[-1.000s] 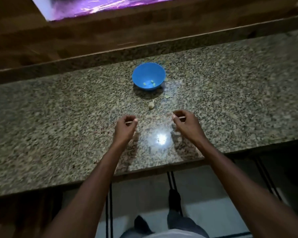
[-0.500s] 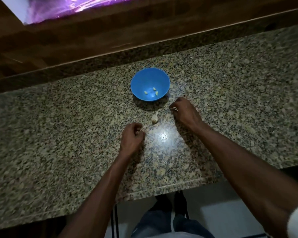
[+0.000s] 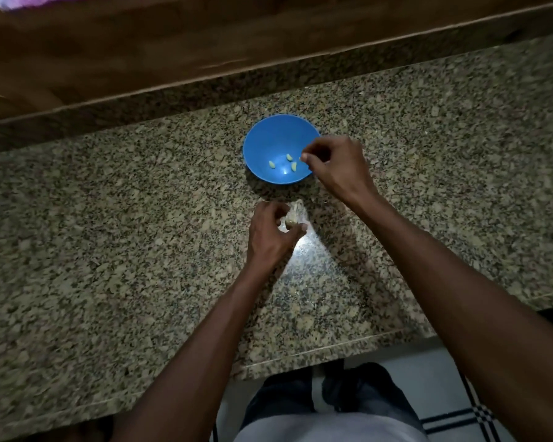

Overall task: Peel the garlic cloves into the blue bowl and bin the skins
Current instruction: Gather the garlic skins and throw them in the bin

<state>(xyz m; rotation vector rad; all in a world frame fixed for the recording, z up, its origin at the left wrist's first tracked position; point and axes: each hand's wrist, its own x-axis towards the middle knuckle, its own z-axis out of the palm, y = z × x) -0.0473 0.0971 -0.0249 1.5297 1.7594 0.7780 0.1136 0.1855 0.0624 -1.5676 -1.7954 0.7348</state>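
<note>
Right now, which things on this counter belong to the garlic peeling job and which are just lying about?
Part of the job:
- blue bowl
- three peeled cloves in it, a pale bit by the right hand's fingertips
- garlic piece, gripped by the left hand

Just there:
- granite counter
- wooden ledge behind it

No bin in view.
</note>
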